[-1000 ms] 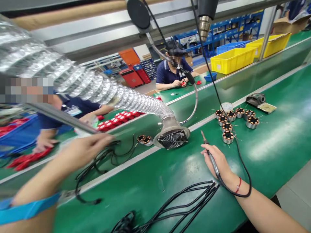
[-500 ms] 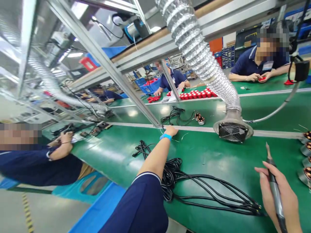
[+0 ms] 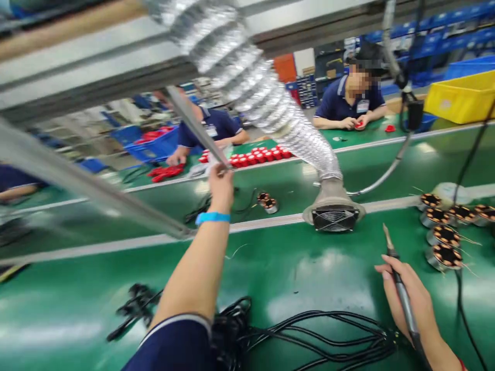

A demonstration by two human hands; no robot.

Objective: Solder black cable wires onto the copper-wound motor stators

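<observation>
The right hand point(image 3: 421, 304) clamps one slim, metal-tipped soldering iron point(image 3: 403, 296) — whether the left hand point(image 3: 221, 188) grips anything, I cannot tell; right of it lie two round, copper-wound stators point(image 3: 271, 206).

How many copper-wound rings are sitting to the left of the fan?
2: a rear ring and a front ring just to its right, both beyond the pale rail. The left hand may hide others.
</observation>
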